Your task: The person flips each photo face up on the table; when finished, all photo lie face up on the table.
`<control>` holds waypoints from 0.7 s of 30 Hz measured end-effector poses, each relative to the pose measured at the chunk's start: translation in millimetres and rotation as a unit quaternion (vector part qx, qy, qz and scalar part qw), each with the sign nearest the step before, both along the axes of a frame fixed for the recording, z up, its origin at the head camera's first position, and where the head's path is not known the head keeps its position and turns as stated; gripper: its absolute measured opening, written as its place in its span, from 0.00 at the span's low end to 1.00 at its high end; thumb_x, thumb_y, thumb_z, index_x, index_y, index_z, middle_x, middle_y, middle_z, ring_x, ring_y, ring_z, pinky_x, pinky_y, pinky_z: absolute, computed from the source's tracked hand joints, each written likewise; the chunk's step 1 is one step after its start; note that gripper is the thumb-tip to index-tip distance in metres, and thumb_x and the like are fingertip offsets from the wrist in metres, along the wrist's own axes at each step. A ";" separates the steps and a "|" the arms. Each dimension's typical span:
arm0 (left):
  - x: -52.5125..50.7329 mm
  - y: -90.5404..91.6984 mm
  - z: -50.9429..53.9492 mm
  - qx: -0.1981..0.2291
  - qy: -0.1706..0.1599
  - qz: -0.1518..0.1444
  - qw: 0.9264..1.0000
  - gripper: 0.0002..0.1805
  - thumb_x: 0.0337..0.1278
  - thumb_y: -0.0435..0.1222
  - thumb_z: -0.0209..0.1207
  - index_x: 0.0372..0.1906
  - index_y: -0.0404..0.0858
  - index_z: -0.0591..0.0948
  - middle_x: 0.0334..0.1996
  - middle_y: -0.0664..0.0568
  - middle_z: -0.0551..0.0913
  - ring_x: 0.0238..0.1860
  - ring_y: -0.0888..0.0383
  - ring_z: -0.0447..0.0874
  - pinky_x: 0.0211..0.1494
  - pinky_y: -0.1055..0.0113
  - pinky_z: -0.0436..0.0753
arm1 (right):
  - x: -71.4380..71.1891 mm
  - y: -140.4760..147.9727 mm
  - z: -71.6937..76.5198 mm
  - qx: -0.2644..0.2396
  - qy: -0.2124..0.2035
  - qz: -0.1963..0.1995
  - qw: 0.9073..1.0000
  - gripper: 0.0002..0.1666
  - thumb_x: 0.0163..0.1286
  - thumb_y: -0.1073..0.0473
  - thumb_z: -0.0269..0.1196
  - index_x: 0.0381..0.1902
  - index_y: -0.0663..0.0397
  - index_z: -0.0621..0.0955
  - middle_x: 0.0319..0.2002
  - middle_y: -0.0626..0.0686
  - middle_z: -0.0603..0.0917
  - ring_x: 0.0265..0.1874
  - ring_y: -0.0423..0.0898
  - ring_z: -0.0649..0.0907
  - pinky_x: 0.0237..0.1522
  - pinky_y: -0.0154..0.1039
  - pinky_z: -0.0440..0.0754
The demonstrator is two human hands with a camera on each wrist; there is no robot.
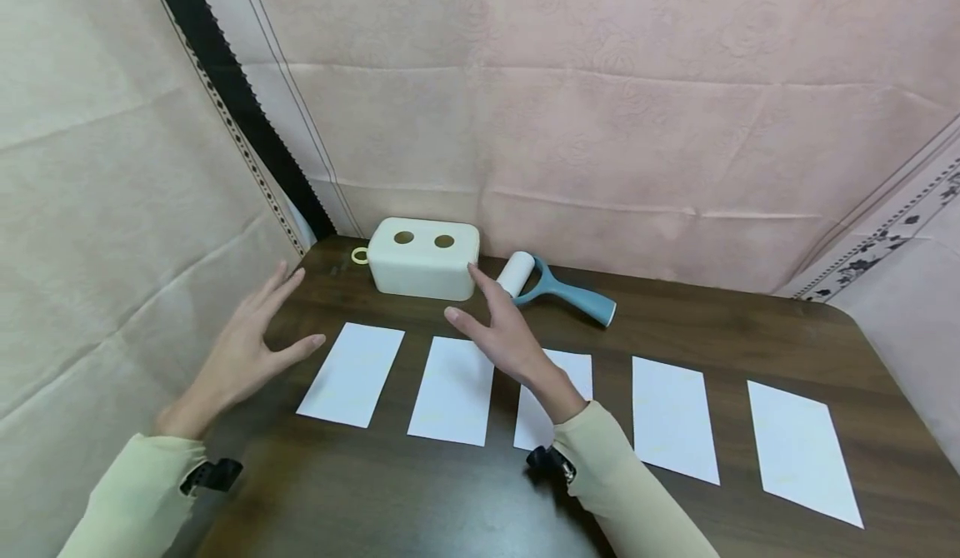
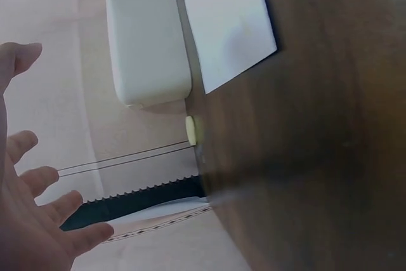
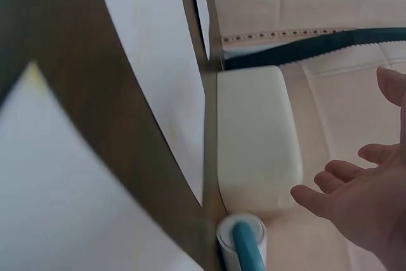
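Both hands hover over the table with fingers spread, holding nothing. My left hand (image 1: 243, 350) is left of the leftmost white sheet (image 1: 351, 375). My right hand (image 1: 506, 333) is above the second and third sheets from the left, its fingertips near the right end of a pale box (image 1: 423, 260) with two round holes in its top. In the left wrist view the left hand (image 2: 38, 214) is apart from the box (image 2: 149, 39). The right wrist view has the right hand (image 3: 361, 201) beside the box (image 3: 257, 141).
A lint roller with a white roll (image 1: 516, 273) and blue handle (image 1: 581, 298) lies right of the box. A yellow ring (image 1: 360, 256) is at the box's left end. More white sheets (image 1: 675, 416) (image 1: 804, 450) lie in a row to the right. Cloth (image 1: 600, 141) hangs behind the table.
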State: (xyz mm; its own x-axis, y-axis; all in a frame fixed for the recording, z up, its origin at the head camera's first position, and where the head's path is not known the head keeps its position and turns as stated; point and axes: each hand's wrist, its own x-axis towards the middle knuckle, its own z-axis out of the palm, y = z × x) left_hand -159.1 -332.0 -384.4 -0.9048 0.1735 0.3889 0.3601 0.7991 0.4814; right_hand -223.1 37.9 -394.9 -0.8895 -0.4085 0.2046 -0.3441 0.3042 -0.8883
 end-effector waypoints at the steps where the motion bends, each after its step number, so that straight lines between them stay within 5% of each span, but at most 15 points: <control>1: 0.3 -0.5 -2.2 0.002 0.002 -0.006 1.000 0.53 0.61 0.47 0.75 0.86 0.52 0.58 0.86 0.49 0.47 0.80 0.28 0.51 0.71 0.21 0.53 | 1.0 -3.6 -1.5 0.000 -0.004 0.000 1.000 0.51 0.78 0.35 0.62 0.87 0.44 0.55 0.84 0.49 0.56 0.82 0.49 0.55 0.78 0.61 0.57; 21: 3.9 3.5 -29.2 0.016 -0.048 -0.036 0.998 0.56 0.54 0.47 0.79 0.85 0.50 0.61 0.86 0.49 0.52 0.79 0.29 0.55 0.66 0.22 0.62 | 12.8 -53.9 -20.8 -0.013 -0.055 0.035 0.998 0.47 0.76 0.42 0.67 0.84 0.49 0.63 0.80 0.52 0.67 0.78 0.46 0.66 0.76 0.49 0.66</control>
